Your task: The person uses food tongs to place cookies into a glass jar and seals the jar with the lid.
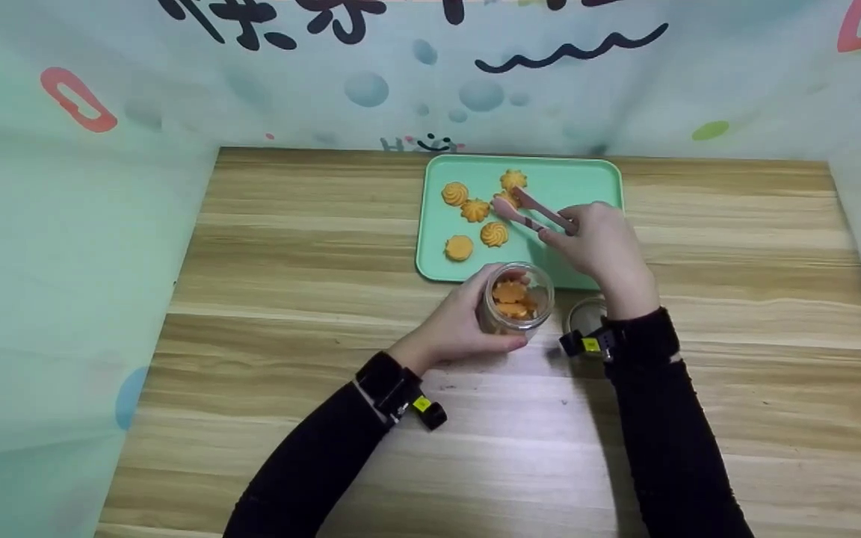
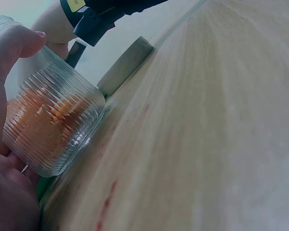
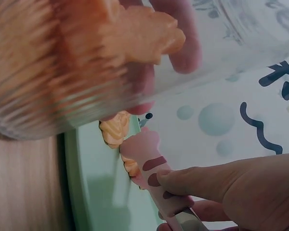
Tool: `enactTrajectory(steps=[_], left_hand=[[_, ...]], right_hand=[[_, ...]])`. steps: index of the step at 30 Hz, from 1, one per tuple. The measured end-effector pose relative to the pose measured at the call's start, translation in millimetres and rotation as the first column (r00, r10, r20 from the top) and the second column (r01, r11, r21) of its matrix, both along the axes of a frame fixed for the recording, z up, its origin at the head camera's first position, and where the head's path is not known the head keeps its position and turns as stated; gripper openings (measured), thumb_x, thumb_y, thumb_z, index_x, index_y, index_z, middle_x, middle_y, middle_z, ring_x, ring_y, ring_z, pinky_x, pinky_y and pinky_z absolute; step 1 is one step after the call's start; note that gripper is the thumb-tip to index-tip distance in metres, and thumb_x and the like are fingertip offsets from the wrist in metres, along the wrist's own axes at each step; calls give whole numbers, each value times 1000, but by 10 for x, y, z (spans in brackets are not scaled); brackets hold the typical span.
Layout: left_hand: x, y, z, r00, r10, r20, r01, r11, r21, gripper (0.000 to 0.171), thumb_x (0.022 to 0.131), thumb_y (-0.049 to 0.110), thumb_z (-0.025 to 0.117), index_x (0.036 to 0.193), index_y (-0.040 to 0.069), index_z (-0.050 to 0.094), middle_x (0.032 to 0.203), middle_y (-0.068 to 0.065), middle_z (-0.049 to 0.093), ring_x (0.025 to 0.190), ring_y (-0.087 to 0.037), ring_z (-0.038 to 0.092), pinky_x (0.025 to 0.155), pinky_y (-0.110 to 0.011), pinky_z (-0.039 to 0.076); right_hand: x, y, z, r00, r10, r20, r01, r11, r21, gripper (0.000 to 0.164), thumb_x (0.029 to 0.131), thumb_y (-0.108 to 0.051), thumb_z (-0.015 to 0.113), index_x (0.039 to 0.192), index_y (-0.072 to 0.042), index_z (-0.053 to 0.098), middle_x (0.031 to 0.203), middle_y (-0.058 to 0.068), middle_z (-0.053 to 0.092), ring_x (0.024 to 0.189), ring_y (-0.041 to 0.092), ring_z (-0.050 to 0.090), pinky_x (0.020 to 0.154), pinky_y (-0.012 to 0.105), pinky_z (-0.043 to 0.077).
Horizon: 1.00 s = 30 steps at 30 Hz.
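My left hand (image 1: pixel 468 317) grips a ribbed clear glass jar (image 2: pixel 53 115) that holds several orange-brown cookies (image 1: pixel 511 299). Its mouth faces up toward the head camera, at the tray's near edge. In my right hand (image 1: pixel 599 239) is a pair of pink tongs (image 3: pixel 154 173), pinched between thumb and fingers. The tong tips reach over the green tray (image 1: pixel 572 179), around a cookie (image 1: pixel 506 199) that they partly hide. Other swirled cookies (image 1: pixel 494 235) lie on the tray's left half, and one smooth round cookie (image 1: pixel 459 248) sits near its front left corner.
A round metal-rimmed lid (image 1: pixel 586 315) lies on the wooden table (image 1: pixel 296 299), just right of the jar and partly under my right wrist. Behind the table hangs a printed cloth backdrop (image 1: pixel 266 97), which continues along the left side.
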State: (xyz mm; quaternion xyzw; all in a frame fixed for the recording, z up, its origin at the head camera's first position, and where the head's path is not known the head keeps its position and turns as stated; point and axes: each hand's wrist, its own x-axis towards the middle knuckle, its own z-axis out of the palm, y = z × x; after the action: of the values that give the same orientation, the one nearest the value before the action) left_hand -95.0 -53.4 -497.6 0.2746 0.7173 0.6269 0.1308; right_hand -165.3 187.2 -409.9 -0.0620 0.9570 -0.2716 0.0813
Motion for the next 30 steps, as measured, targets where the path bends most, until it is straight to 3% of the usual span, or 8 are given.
enactTrajectory(steps=[11,19,24,30], left_hand=[[-3,5,2,1000,-6,4,6,1000,4,93,80,23,99,158,17,48,150,0,62,140,-14,56,126,-35,39],[11,4,19,1000,-6,-4,6,1000,7,95,80,25,100,158,20,48,151,2,61,140,-12,55,126,-35,39],[10,-2,16,1000,-8,0,8,1000,8,96,79,25,100,159,19,47,151,2,61,140,-13,55,125,-35,40],[1,0,11,1000,-10,-14,10,1000,5,95,80,25,100,159,19,47,151,2,61,140,-13,55,126,-35,39]], right_hand=[[20,6,46,1000,-20,-8,20,1000,-17,30,103,-33,77,103,-4,82,75,7,60,71,27,51,58,36,37],[35,10,55,998,-58,26,58,998,-5,49,101,-40,77,127,1,78,91,14,71,82,32,58,65,39,43],[26,8,35,999,-39,34,38,999,21,54,102,-42,75,131,4,75,97,19,73,87,35,61,70,44,47],[20,11,25,1000,-19,12,18,1000,12,43,104,-37,74,122,2,79,98,19,73,87,34,61,69,42,45]])
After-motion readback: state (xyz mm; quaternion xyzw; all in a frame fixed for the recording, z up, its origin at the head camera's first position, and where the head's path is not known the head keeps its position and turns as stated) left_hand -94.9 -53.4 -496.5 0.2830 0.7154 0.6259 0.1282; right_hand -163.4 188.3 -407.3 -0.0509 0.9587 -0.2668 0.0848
